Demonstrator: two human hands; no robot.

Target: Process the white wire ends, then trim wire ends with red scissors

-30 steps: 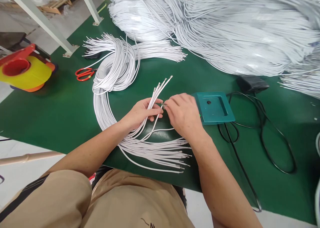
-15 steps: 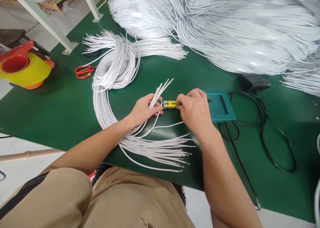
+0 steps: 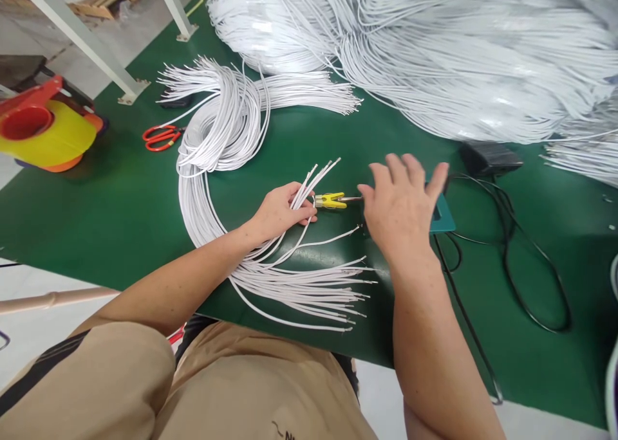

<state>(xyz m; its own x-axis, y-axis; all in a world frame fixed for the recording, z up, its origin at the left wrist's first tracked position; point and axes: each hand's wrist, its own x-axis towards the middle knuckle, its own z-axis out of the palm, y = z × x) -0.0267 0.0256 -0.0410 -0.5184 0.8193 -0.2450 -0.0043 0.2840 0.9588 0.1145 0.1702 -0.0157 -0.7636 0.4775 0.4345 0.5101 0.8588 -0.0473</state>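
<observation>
My left hand [image 3: 282, 210] is closed round several white wires [image 3: 319, 175], whose tips stick out past its fingers. Touching or just beside its fingertips is the metal tip of a yellow clip [image 3: 331, 200]. A thin rod runs from the clip toward my right hand [image 3: 403, 202], which is spread open with nothing in it, above the teal tray [image 3: 441, 216]. Below my left hand, a fan of loose white wires [image 3: 309, 292] lies on the green table [image 3: 120, 234].
Red-handled scissors [image 3: 161, 137] lie beside a looped white wire bundle [image 3: 226, 131]. Large wire heaps [image 3: 463, 54] fill the back. A black box [image 3: 490, 158] and black cables [image 3: 512, 234] are at the right. A yellow and red tape holder [image 3: 48, 128] stands at the left.
My right hand has let go of the yellow clip, moved right and spread its fingers over the tray. The clip's yellow arms now show. The wires in my left hand have shifted slightly.
</observation>
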